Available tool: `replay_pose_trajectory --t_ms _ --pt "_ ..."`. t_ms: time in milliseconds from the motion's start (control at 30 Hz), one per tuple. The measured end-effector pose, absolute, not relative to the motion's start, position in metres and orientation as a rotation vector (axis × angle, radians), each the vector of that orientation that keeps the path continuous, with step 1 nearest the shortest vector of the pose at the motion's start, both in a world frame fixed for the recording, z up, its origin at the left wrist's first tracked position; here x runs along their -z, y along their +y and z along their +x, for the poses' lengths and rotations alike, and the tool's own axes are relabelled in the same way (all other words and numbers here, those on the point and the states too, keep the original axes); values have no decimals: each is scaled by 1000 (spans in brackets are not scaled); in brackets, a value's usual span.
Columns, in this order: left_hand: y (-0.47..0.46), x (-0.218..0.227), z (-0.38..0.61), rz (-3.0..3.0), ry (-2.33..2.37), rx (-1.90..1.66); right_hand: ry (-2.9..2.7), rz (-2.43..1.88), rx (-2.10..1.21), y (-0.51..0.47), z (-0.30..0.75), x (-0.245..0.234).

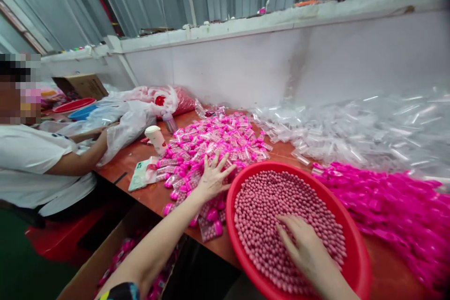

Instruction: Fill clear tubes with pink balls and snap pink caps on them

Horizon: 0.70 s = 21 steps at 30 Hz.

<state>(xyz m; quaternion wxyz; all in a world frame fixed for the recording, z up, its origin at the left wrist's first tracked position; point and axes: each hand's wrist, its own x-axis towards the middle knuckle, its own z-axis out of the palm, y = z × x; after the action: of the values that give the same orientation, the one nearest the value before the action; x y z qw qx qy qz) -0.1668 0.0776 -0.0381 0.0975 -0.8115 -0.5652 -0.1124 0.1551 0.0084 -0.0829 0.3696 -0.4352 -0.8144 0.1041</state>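
My left hand (pixel 215 180): open, fingers spread wide, palm down over the near right part of the packet pile; nothing seen in its grasp. Whether it presses on the packets or hangs just above them, I cannot tell.

My right hand (pixel 300 239): inside the red basin (pixel 360 260), fingers parted and slightly bent, tips among the pink beads (pixel 277 194). Whether it has hold of any beads, I cannot tell.

Pink beads: one basinful, loose, around and beyond my right hand.

Filled packets (pixel 202 133): one large pile, clear with bright pink caps, beneath and beyond my left hand, reaching up to the basin's left side.

Pink plastic pieces (pixel 383 204): one heap, right of my right hand, just beside the basin.

Clear pouches (pixel 351 126): one broad heap, beyond my right hand, along the wall.

Phone (pixel 138 177): one, pale green, left of my left hand, a clear packet lying partly over it.

White bottle (pixel 156 139): one, upright with a tilt in view, beyond the phone.

Cardboard box (pixel 93 260): one, below the red table (pixel 154 200), partly behind my left forearm; pink items within.

Co-worker (pixel 31 164): one person, white shirt, well left of my left hand, arms at a white plastic bag (pixel 131 119).
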Motion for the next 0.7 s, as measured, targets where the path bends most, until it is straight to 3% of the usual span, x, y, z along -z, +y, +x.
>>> replay_pose_trajectory --t_ms 700 --pt "279 7 -181 -2203 -2084 174 -2108 -1319 -456 1 154 71"
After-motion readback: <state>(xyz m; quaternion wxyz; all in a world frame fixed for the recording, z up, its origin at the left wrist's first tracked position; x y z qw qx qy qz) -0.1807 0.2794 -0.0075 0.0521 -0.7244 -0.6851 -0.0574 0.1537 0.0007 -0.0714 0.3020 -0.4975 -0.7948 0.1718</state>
